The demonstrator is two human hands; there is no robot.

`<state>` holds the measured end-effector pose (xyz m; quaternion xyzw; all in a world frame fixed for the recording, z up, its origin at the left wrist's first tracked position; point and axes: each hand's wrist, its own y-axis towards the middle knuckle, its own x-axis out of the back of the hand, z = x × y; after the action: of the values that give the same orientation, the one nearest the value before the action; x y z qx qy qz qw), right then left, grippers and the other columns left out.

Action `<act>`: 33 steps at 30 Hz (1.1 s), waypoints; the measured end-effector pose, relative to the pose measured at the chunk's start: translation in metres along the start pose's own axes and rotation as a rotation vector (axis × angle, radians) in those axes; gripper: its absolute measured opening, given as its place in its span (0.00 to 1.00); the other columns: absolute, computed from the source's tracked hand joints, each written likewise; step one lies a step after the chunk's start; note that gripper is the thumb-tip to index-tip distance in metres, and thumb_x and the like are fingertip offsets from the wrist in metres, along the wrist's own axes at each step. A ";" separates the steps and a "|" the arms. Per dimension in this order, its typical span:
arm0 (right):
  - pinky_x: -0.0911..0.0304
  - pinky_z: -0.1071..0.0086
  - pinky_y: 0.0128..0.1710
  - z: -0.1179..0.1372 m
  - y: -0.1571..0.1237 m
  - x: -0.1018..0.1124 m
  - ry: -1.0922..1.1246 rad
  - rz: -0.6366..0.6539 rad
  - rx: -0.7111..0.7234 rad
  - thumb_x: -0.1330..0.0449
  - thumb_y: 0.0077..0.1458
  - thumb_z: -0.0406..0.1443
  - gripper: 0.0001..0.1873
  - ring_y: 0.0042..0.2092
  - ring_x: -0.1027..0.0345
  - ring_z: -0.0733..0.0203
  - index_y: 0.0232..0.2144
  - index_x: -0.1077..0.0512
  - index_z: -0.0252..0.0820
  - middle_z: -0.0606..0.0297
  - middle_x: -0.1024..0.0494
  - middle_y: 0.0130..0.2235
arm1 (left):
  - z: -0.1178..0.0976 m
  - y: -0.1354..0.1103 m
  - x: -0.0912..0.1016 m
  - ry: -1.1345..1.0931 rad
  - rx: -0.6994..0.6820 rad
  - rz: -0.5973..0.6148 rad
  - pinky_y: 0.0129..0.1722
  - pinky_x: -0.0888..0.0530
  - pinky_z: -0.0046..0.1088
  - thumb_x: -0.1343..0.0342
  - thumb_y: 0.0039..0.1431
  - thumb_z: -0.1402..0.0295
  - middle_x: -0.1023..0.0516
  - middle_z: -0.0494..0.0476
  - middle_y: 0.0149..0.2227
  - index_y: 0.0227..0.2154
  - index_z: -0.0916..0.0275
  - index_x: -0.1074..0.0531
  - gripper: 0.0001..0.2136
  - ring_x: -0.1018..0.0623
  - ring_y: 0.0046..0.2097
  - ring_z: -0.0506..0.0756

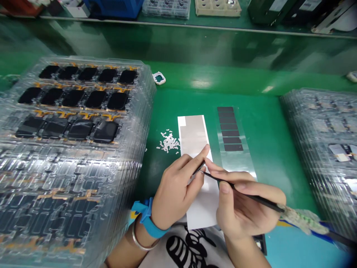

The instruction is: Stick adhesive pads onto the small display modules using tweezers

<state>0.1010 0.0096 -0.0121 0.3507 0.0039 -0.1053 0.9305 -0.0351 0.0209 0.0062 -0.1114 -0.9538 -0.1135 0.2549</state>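
Note:
My left hand [178, 186], with a blue strap and a bangle at the wrist, pinches a small, thin dark part [198, 168] between thumb and fingers. Most of that part is hidden. In my right hand [248, 204] is a slim black pointed tool [259, 203], seemingly tweezers, with wrapping round its rear end. Its tip meets the dark part or lies very close to it. Below both hands, a long white sheet [202, 212] with a greyish upper area lies on the green mat. Small white scraps [169, 142] are heaped left of the sheet.
Stacked clear trays [134, 123] with black square screens stand on the left. More stacked trays [315, 123] are at right. A clear film with dark strips [229, 128] lies beside the sheet. A small white frame [159, 78] sits farther back, below a shelf [178, 28] holding boxes.

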 end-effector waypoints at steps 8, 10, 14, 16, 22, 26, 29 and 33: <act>0.19 0.45 0.49 -0.001 -0.002 0.001 -0.036 -0.013 -0.022 0.41 0.56 0.18 0.19 0.45 0.18 0.51 0.45 0.35 0.40 0.59 0.18 0.41 | 0.000 0.001 0.000 0.000 -0.012 -0.005 0.31 0.30 0.26 0.56 0.71 0.73 0.31 0.51 0.32 0.66 0.58 0.36 0.23 0.28 0.33 0.52; 0.19 0.45 0.48 0.000 -0.003 0.002 -0.040 -0.009 -0.037 0.41 0.56 0.18 0.19 0.45 0.18 0.52 0.45 0.35 0.40 0.60 0.18 0.42 | 0.000 0.001 -0.001 -0.006 -0.018 -0.008 0.32 0.30 0.26 0.56 0.71 0.73 0.30 0.51 0.32 0.66 0.59 0.35 0.23 0.28 0.33 0.52; 0.18 0.46 0.47 0.001 -0.004 0.002 -0.027 0.000 -0.042 0.41 0.57 0.18 0.18 0.45 0.18 0.52 0.45 0.34 0.40 0.60 0.18 0.42 | 0.000 0.001 -0.001 0.002 -0.014 -0.015 0.32 0.30 0.26 0.55 0.70 0.74 0.31 0.51 0.32 0.66 0.58 0.36 0.23 0.28 0.33 0.52; 0.18 0.46 0.47 0.001 -0.003 0.002 -0.034 -0.001 -0.034 0.41 0.57 0.18 0.18 0.45 0.18 0.52 0.45 0.34 0.40 0.60 0.17 0.41 | 0.000 0.000 -0.001 0.015 -0.010 -0.020 0.32 0.30 0.26 0.56 0.70 0.74 0.31 0.51 0.33 0.66 0.58 0.36 0.24 0.28 0.33 0.52; 0.20 0.45 0.50 0.000 0.000 0.000 -0.027 -0.004 0.010 0.41 0.55 0.17 0.20 0.46 0.18 0.52 0.46 0.34 0.38 0.60 0.18 0.42 | 0.002 -0.001 -0.001 0.023 -0.018 -0.032 0.34 0.29 0.27 0.55 0.70 0.74 0.30 0.52 0.34 0.66 0.60 0.36 0.24 0.28 0.35 0.52; 0.19 0.45 0.49 -0.001 -0.001 0.000 -0.015 0.008 0.009 0.42 0.54 0.16 0.22 0.46 0.18 0.52 0.47 0.35 0.38 0.59 0.18 0.43 | 0.001 0.000 -0.001 0.043 -0.012 -0.027 0.34 0.29 0.27 0.56 0.70 0.74 0.30 0.52 0.34 0.66 0.61 0.36 0.23 0.27 0.35 0.52; 0.19 0.45 0.48 -0.001 -0.002 0.000 -0.030 0.003 -0.007 0.42 0.55 0.16 0.22 0.46 0.19 0.51 0.47 0.36 0.39 0.59 0.18 0.43 | 0.000 0.000 -0.001 0.059 -0.018 -0.028 0.34 0.29 0.27 0.56 0.71 0.74 0.30 0.52 0.34 0.66 0.60 0.36 0.23 0.27 0.35 0.52; 0.18 0.46 0.47 0.000 -0.002 -0.001 -0.027 -0.016 -0.016 0.42 0.55 0.16 0.21 0.45 0.18 0.51 0.46 0.36 0.39 0.59 0.18 0.42 | 0.000 0.000 -0.001 0.074 -0.026 -0.030 0.34 0.28 0.27 0.56 0.71 0.73 0.29 0.52 0.33 0.66 0.58 0.36 0.23 0.27 0.35 0.53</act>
<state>0.1000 0.0084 -0.0128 0.3419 -0.0051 -0.1175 0.9323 -0.0343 0.0209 0.0054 -0.0964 -0.9436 -0.1339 0.2870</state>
